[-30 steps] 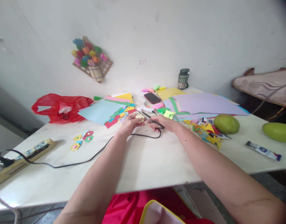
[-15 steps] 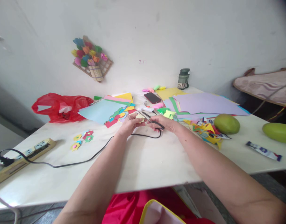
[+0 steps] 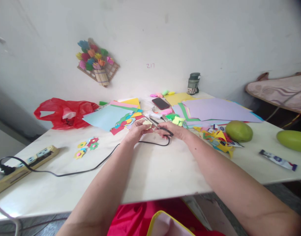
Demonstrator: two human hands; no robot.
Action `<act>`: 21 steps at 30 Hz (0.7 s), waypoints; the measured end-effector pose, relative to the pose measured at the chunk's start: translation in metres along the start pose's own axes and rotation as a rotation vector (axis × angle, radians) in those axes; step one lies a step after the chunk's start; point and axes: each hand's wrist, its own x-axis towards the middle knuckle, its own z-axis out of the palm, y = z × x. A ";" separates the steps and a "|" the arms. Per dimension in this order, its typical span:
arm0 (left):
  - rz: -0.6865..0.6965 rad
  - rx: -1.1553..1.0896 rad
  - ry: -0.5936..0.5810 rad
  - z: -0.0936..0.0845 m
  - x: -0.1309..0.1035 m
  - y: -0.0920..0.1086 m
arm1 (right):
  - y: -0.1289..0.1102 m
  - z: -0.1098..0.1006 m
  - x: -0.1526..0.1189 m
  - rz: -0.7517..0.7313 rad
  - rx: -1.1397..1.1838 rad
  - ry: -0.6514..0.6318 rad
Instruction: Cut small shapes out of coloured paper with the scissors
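Near the middle of the table, my left hand (image 3: pixel 137 130) pinches a small pale yellow piece of paper (image 3: pixel 147 123). My right hand (image 3: pixel 172 129) is wrapped round black-handled scissors (image 3: pixel 168 131), whose blades point up and left beside the paper. Whether the blades touch the paper is hard to make out. Just beyond my hands lies a white glue gun (image 3: pixel 154 115), partly hidden behind them. Its black cord (image 3: pixel 91 168) runs left across the table. Small paper flowers (image 3: pixel 88 146) in yellow, red, green and blue lie to the left of my left arm.
Coloured sheets (image 3: pixel 214 109) and yellow scraps (image 3: pixel 220 141) lie at right, with green mangoes (image 3: pixel 239 131) and a tube (image 3: pixel 278 160). A phone (image 3: pixel 160 103) and a bottle (image 3: pixel 193 83) stand farther back. At left are a red plastic bag (image 3: pixel 64 113) and a power strip (image 3: pixel 30 164).
The view has shifted very slightly. Both hands keep the same hold on the paper and the scissors, with hardly any visible movement.
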 end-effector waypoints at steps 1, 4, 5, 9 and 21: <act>0.000 -0.005 0.001 0.000 0.000 0.000 | -0.001 0.000 0.000 0.002 0.002 0.003; 0.000 -0.010 0.007 0.001 -0.001 0.001 | -0.004 0.002 -0.002 0.013 0.025 0.006; 0.000 -0.008 0.009 0.001 -0.001 0.001 | -0.005 0.002 -0.002 0.014 0.031 0.007; -0.002 -0.005 0.021 0.001 0.000 0.000 | -0.005 0.003 -0.001 0.002 0.046 0.004; 0.009 0.011 0.019 0.002 -0.001 0.001 | 0.001 0.002 0.003 -0.022 0.038 -0.005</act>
